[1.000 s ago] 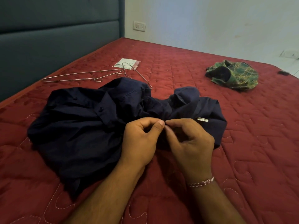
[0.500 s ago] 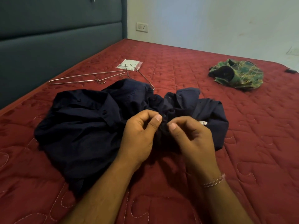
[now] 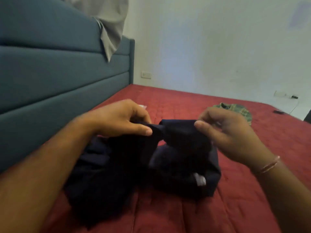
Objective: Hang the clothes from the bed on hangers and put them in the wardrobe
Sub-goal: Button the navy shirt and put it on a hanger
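The left hand (image 3: pixel 116 118) and right hand (image 3: pixel 225 132) are each pinching the dark shirt (image 3: pixel 176 132) between thumb and fingers, lifting its upper edge. The rest is lying bunched on the red bed (image 3: pixel 244 199), with a green checked shirt (image 3: pixel 235 109) lying beyond.

Views: one only, the head camera; no second view is given, so no part of the scene is shared.
Position: worn on the person's head, above and behind both forearms, which enter from the bottom corners.
Direction: forward and slightly down across the bed (image 3: pixel 252 190), toward the white wall (image 3: pixel 218 47); the headboard (image 3: pixel 50 73) is seen along the left edge.
Nearness: close; the left hand (image 3: pixel 117 118) and right hand (image 3: pixel 225 132) are seen large at mid-frame, with the dark shirt (image 3: pixel 134 165) just below them.
Lens: wide-angle; the headboard's lines are bent and slanted.
Sharpness: the frame is blurred, most at the hands and forearms.
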Tool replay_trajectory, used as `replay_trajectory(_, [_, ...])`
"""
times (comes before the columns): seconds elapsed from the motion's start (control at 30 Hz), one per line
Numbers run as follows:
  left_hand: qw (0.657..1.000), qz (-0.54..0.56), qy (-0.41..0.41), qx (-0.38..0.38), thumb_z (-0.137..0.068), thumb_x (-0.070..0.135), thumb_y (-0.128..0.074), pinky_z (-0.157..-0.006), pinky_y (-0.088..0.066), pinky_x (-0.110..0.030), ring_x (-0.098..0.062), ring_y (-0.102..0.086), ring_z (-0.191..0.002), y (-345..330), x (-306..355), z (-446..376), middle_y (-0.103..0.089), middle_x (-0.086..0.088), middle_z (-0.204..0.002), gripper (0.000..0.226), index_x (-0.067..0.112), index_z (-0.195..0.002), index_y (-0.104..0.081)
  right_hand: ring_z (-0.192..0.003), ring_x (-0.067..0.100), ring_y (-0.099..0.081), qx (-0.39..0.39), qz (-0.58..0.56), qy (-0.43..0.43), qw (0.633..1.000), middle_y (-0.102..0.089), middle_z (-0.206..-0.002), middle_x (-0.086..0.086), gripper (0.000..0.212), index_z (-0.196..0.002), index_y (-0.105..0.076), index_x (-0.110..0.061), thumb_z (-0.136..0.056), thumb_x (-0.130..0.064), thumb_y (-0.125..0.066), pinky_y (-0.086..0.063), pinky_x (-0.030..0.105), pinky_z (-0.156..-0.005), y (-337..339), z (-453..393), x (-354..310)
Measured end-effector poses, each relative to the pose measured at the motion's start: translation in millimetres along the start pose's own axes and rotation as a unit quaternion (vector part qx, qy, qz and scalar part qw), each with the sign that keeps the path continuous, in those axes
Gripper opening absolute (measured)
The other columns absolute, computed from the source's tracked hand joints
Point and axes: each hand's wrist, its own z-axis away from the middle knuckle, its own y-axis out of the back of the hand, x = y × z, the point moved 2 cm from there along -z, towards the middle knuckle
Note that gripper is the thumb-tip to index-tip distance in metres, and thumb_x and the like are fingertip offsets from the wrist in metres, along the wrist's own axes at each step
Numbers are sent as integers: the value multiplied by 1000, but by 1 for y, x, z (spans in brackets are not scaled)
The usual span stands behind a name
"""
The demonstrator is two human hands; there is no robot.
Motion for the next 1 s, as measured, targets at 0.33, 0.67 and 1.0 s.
replay_trajectory(0.33, [994, 92, 16, -52, -93, 11, -71, -82, -56, -26, -14, -71, -88, 122, 54, -41, -78, -10, -98, 17, 1, -104, -79, -64, 14, -50, -287, -223, -136, 922, -56, -71, 8, 18, -76, -69, -9, -89, -23, -72, -37, 25, -57, 110, -92, -2])
replay_trajectory(0.67, [869, -217, 40, 443, -93, 29, -66, -77, -51, -33, -22, -68, -92, 85, 85, -99, -74, 4, -98, 12, 29, -103, -72, -87, 30, -68, 118, 258, -200, 938, -72, -89, 4, 25, -85, -69, -22, -93, -45, -65, -57, 39, -80, 68, -144, -1])
replay_trajectory(1.0, [920, 95, 87, 371, -79, 19, -73, -84, -51, -12, 3, -68, -95, -206, -10, 88, -73, 19, -99, 26, 24, -103, -79, -69, 17, -62, 3, -392, -423, 817, -69, -77, 8, 5, -91, -71, -2, -94, -6, -70, -51, 27, -55, -139, 163, -39])
